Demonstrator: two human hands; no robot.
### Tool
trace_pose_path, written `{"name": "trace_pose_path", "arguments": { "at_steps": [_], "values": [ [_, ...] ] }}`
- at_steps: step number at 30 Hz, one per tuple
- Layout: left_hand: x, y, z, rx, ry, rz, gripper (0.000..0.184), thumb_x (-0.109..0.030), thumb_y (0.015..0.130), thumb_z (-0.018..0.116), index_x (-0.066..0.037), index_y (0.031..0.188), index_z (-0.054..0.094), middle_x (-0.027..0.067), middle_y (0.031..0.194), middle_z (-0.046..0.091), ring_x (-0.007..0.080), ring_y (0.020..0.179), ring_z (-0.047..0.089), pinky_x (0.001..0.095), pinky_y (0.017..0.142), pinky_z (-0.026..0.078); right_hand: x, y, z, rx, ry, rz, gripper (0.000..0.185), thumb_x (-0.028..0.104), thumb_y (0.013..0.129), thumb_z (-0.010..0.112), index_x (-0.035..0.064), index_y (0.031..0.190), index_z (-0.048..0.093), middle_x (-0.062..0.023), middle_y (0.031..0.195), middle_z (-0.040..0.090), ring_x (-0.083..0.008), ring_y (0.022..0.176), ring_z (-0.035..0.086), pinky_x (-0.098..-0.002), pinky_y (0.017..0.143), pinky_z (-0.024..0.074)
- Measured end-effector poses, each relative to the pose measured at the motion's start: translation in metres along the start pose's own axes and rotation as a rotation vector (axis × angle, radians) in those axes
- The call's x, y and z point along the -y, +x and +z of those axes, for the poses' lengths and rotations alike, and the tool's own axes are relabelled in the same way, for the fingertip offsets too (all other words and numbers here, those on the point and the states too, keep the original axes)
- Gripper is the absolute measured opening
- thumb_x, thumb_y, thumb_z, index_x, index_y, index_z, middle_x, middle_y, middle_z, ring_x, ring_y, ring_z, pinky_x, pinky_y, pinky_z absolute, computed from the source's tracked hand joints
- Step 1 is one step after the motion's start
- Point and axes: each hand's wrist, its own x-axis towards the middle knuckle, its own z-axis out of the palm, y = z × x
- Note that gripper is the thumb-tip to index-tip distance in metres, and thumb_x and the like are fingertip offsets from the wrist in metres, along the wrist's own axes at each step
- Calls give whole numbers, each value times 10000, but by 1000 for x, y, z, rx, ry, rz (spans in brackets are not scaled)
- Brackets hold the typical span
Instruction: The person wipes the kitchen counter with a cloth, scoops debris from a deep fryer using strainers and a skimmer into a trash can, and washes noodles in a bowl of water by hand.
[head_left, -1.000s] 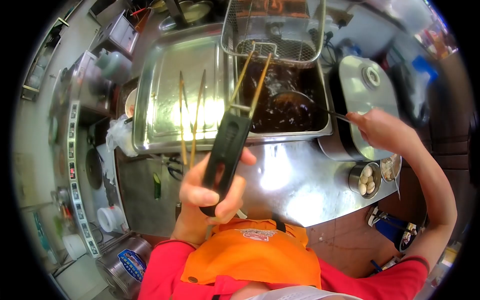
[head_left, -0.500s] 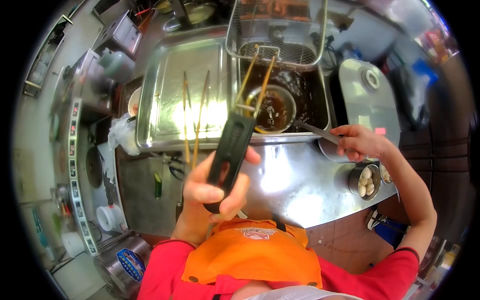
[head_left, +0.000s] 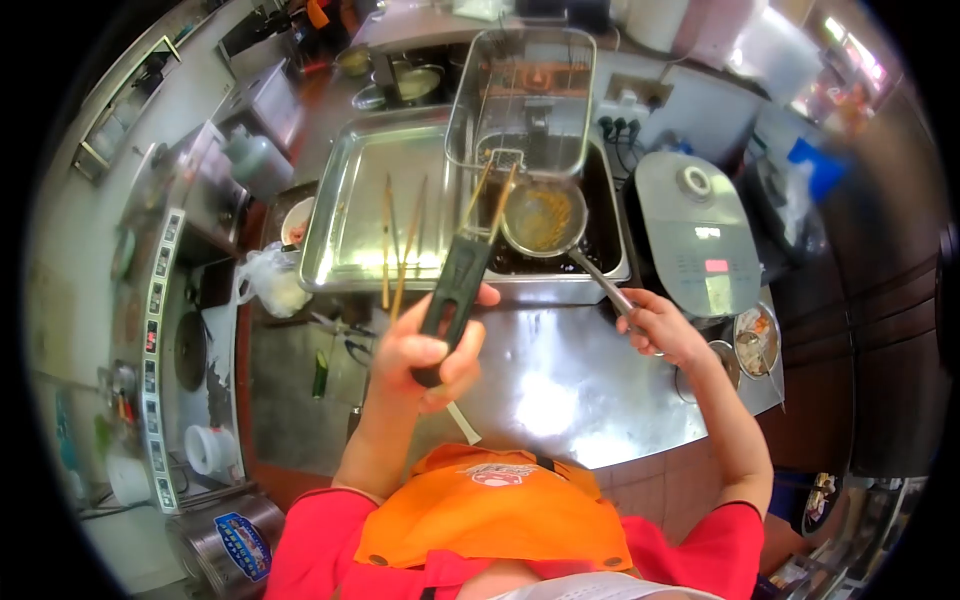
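Observation:
My left hand [head_left: 440, 345] is closed around the black handle of a wire fryer basket [head_left: 520, 40], which is tilted up over a metal fryer tank [head_left: 612, 262] of dark liquid. A pair of chopsticks [head_left: 407, 245] extends over the steel tray from beside this hand; whether the fingers also hold them is hidden. My right hand [head_left: 662, 327] grips the metal handle of a round mesh strainer [head_left: 545, 220]. Small golden bits lie in its mesh, and it sits above the dark liquid, below the basket.
A wide steel tray [head_left: 345, 190] adjoins the tank. To the right stand a grey rice cooker [head_left: 700, 235] and bowls of food [head_left: 757, 340]. On the left are a plastic bag [head_left: 272, 285], a green cucumber piece [head_left: 320, 375] and scissors [head_left: 357, 350].
The strainer has risen out of the dark liquid and now shows golden bits in its mesh. My right hand has shifted left in view. My left hand keeps its hold on the fryer basket.

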Motion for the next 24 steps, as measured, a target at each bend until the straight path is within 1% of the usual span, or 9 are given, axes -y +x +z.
{"name": "trace_pose_path", "arguments": {
  "at_steps": [3,6,8,13,16,23,24],
  "values": [
    [5,-5,3,54,18,-21,605,-74,809,548,78,1339,299,118,715,506,162,359,425,266,288,310,-10,1,3,-12,-1,-45,497,33,883,419,-20,1371,339,-61,833,559,-68,505,410,-211,416,326],
    [13,-13,5,36,3,-18,615,-28,811,481,108,1360,241,123,676,484,154,361,404,269,313,340,-15,4,4,-22,-22,-89,473,41,891,419,-20,1356,359,-57,827,562,-64,508,426,-209,416,346],
    [17,-17,5,36,-7,-20,614,-22,810,484,99,1363,247,129,685,489,158,363,414,269,308,336,-21,9,2,-15,-28,-125,444,57,906,412,-21,1341,371,-55,824,568,-60,511,449,-202,412,371],
    [26,-26,10,49,-20,-33,613,-19,805,491,94,1359,256,136,690,493,164,358,418,274,297,330,-25,12,5,-47,-11,-163,477,18,877,409,-28,1350,364,-61,810,571,-69,504,448,-212,403,365],
    [31,-35,9,15,-4,-29,607,-21,802,496,92,1353,266,136,694,494,164,352,413,276,292,329,-25,11,5,-55,-26,-189,476,15,878,405,-30,1350,363,-63,810,571,-72,501,450,-216,406,373],
    [38,-51,10,-17,36,-91,601,-60,814,518,58,1358,292,117,703,489,157,368,412,266,292,320,10,0,4,-109,-123,-296,478,6,880,394,-36,1355,364,-64,816,577,-75,513,466,-214,417,391],
    [39,-52,9,-16,35,-99,603,-65,815,525,56,1359,294,116,704,490,155,372,413,266,293,316,15,2,2,-113,-129,-301,477,11,885,405,-37,1358,361,-65,818,574,-73,510,459,-212,416,381]
  ]
}}
